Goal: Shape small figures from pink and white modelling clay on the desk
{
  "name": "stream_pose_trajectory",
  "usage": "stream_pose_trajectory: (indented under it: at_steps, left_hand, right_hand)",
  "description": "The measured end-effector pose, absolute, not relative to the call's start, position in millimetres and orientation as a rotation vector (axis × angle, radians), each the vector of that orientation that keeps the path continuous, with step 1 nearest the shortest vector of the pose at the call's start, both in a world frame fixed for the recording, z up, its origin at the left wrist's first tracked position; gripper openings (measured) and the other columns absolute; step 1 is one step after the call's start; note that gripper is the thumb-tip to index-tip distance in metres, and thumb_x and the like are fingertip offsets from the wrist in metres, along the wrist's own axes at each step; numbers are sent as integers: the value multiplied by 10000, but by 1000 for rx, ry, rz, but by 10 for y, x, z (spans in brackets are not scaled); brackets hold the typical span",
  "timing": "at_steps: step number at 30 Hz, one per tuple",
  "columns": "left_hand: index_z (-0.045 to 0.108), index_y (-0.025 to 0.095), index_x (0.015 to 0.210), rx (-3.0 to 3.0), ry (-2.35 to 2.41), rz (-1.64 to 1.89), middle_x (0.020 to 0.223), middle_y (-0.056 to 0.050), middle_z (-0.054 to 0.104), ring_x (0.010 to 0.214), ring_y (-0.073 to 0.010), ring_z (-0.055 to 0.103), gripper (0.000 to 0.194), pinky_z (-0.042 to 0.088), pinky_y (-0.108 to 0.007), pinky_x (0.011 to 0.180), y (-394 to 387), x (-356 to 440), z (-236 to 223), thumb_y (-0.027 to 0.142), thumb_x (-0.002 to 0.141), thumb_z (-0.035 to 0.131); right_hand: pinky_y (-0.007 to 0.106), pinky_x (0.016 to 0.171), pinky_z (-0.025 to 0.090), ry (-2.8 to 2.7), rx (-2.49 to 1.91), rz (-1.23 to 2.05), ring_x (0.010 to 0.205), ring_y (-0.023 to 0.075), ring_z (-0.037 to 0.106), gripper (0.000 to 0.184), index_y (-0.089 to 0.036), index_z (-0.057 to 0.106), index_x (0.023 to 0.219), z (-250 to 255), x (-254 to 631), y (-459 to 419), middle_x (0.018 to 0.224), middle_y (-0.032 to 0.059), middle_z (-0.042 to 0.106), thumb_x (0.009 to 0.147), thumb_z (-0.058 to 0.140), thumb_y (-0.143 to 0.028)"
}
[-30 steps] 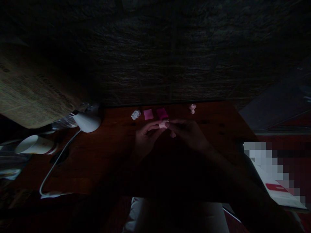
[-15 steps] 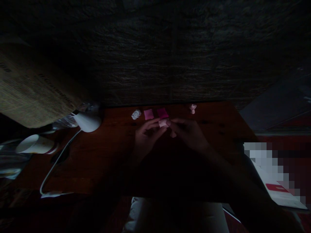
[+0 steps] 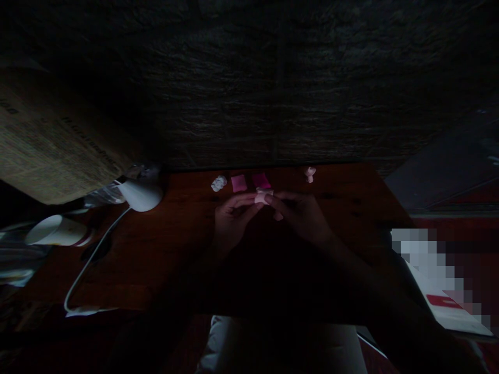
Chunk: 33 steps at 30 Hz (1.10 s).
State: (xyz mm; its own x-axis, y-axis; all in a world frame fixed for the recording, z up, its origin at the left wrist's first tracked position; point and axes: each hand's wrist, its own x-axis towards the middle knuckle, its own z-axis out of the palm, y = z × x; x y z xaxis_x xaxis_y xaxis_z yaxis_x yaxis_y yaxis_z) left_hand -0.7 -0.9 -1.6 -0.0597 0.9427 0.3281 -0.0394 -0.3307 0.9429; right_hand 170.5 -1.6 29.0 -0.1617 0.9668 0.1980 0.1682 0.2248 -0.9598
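In dim light, a pale pink piece of what looks like modelling clay [image 3: 262, 197] is pinched between the fingertips of both hands above the wooden table. My left hand [image 3: 233, 217] is closed on its left side, thumb below. My right hand [image 3: 303, 212] grips its right side, with the thumb pressed over the front. A small pale pink lump [image 3: 278, 215] shows just under my right hand; whether it touches the hand, I cannot tell. Beyond the fingers lie a pink square [image 3: 238, 182] and a magenta square [image 3: 261, 181].
A white crumpled lump [image 3: 219, 183] lies left of the squares, a small pink shaped piece [image 3: 309, 174] to the right. On the left are a white cone-shaped lamp [image 3: 141, 195] with its cable, a paper cup [image 3: 58, 231] and a large paper bag [image 3: 58, 140]. A dark wall stands behind the table [image 3: 156, 270].
The held pink piece has tilted slightly, showing a folded-looking upper edge, and my right thumb sits lower across it. My left hand has shifted a little left. The other things stay put.
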Motion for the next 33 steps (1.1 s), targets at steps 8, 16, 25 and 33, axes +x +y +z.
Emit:
stream_pose_trajectory:
  at_steps: [8, 16, 25, 33]
  left_hand:
    - [764, 228, 1042, 1146, 1040, 1422, 942, -39, 800, 895, -191, 737, 335, 552, -343, 876, -9, -9, 25, 300, 726, 850]
    - [801, 223, 925, 975, 1024, 1363, 914, -23, 787, 813, -144, 693, 260, 520, -278, 792, 49, -44, -55, 332, 699, 868]
    - [796, 231, 957, 1035, 1007, 1313, 970, -33, 781, 872, -154, 687, 251, 509, -303, 839, 58, -62, -62, 355, 742, 835]
    - [781, 216, 935, 749, 955, 1176, 943, -26, 731, 742, -92, 613, 176, 470, -208, 652, 84, -72, 20, 322, 794, 780]
  right_hand:
    - [257, 650, 491, -1648, -1048, 983, 683, 152, 672, 197, -207, 792, 921, 224, 1737, 6, 702, 0, 713, 898, 685, -371]
    - [249, 718, 498, -1796, -999, 772, 753, 144, 694, 101, -198, 767, 862, 195, 1735, 16, 861, 19, 768, 897, 693, -257]
    - [281, 733, 521, -1841, -1013, 679, 756, 164, 707, 153, -225, 767, 876, 209, 1729, 10, 861, 24, 771, 926, 672, -334]
    - [278, 652, 522, -1717, -1073, 843, 625, 146, 682, 237, -206, 770, 995, 278, 1779, -7, 831, 32, 772, 918, 675, -410]
